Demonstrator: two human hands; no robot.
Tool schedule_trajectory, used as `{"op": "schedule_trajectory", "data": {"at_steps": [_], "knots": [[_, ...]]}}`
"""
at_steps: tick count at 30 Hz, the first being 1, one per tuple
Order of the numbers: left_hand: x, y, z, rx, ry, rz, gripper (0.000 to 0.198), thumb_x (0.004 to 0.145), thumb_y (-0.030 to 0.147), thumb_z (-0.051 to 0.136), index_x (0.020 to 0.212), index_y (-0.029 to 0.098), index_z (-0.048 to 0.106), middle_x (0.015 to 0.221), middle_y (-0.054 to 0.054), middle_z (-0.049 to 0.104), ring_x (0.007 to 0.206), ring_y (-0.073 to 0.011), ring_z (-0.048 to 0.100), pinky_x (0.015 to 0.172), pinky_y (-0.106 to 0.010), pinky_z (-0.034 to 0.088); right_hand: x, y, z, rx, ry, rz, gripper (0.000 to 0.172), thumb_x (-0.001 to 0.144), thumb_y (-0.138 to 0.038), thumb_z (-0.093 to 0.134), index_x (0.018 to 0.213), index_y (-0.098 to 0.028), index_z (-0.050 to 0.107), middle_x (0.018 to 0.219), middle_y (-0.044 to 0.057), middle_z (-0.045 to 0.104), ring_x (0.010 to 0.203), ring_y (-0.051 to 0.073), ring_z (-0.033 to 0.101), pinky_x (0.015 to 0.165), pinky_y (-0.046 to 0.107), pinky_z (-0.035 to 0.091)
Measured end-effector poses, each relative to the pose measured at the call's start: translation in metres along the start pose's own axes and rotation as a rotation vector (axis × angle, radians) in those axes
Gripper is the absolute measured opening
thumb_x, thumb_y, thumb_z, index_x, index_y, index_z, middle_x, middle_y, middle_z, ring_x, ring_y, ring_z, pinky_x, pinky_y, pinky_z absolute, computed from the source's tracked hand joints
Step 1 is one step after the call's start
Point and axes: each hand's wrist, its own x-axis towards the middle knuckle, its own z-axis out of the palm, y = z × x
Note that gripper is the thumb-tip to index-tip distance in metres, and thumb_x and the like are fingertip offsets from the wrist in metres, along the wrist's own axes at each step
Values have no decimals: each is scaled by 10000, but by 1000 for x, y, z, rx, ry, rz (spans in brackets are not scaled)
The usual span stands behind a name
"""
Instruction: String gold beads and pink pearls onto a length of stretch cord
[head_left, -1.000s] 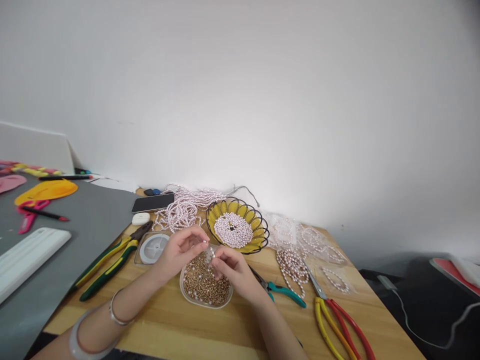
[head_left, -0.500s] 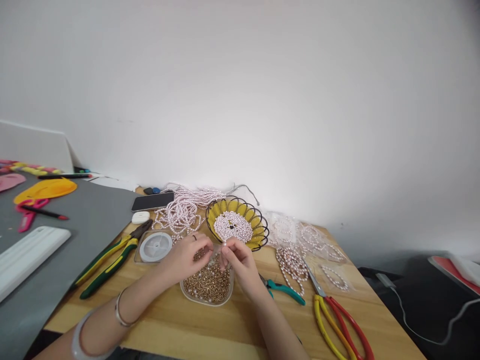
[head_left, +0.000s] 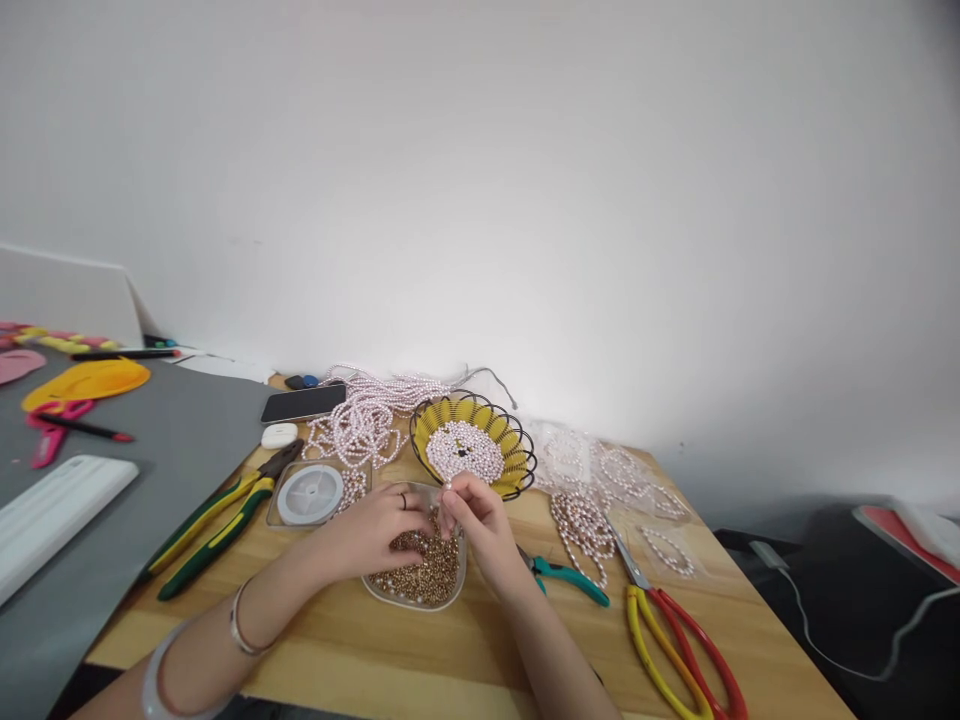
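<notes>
A clear tub of small gold beads (head_left: 424,582) sits at the front of the wooden table. My left hand (head_left: 386,530) reaches over its left side, fingers apart and bent down toward the beads. Above the tub's right edge, my right hand (head_left: 476,515) pinches something small and pale between thumb and forefinger; it looks like a bead, though any thread is too fine to make out. Just behind stands a yellow basket with black wire loops (head_left: 517,465), holding pale pink beads (head_left: 461,450).
Left are green-yellow pliers (head_left: 225,530), a white spool (head_left: 310,495), a phone (head_left: 304,403) and pink bead strands (head_left: 360,430). Right are teal-handled pliers (head_left: 574,580), red-yellow scissors (head_left: 679,640), a darker strand heap (head_left: 581,525) and bagged strands (head_left: 626,475). A wall rises behind.
My left hand has moved down and left, away from my right fingertips, and its fingers have spread over the gold beads. My right hand keeps its pinch in nearly the same place.
</notes>
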Motion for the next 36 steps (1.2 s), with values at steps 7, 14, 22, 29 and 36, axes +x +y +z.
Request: {"op": "schedule_trajectory", "data": {"at_steps": [7,14,22,29,36], "knots": [[2,0,3,92,-49,18,215,856,133,756,1044,236,744,1103,-66,728,1108,-284,651,985,-407,488,1,1,2,11,-7,0,345,887,-522,725,774,-225,591,547,-58,539,491,129,501,541,275,439],[4,2,10,85,-41,65,99,881,110,713,904,206,709,1029,-63,730,1088,-280,641,987,-409,473,1,3,1,23,-23,-16,334,908,-496,716,781,-210,600,553,-54,551,493,117,500,542,256,424],[6,12,-9,-275,284,-92,70,902,135,589,895,185,637,855,-24,680,805,-184,642,741,-284,493,-1,6,-4,142,-55,11,296,922,-432,731,783,-202,607,556,-72,529,501,98,489,548,227,403],[6,12,-20,-713,500,-117,71,915,227,644,908,175,693,837,-27,704,789,-163,674,711,-248,539,-8,2,-1,225,-313,152,320,879,-443,779,791,-178,622,572,-70,531,494,83,463,545,224,400],[2,8,-17,-815,558,-141,88,916,257,684,929,193,743,842,-30,744,783,-151,693,704,-226,555,-10,2,0,234,-355,191,343,866,-450,789,782,-179,596,575,-71,540,492,77,458,543,222,398]]}}
